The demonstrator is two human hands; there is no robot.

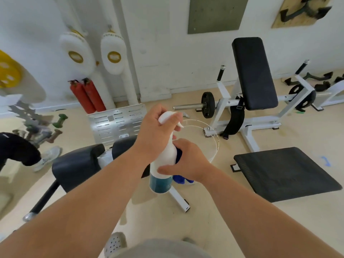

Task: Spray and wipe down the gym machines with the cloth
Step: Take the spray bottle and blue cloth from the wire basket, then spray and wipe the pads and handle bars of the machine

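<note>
The person held a white spray bottle point(164, 155) upright in front of the body, above the pale floor point(214, 211) and just over a white frame leg point(179, 200) of the nearer machine. The left hand point(152, 131) was curled round the bottle's trigger head, fingers wrapped over the top. The right hand point(188, 161) gripped the bottle's body lower down, thumb across its front, with a blue cloth point(179, 179) bunched under the palm against the bottle. Dark liquid showed in the bottle's base. To the left, low down, stood black padded rollers point(74, 164) of that machine. Farther off, by the wall, stood a white-framed machine with a tall black back pad point(255, 71) and a black weight plate point(208, 104) on its bar. A black mat point(284, 172) lay to the right. Two red fire extinguishers point(87, 95) leaned by the wall, and another person's shoe point(49, 157) showed at the left.
</note>
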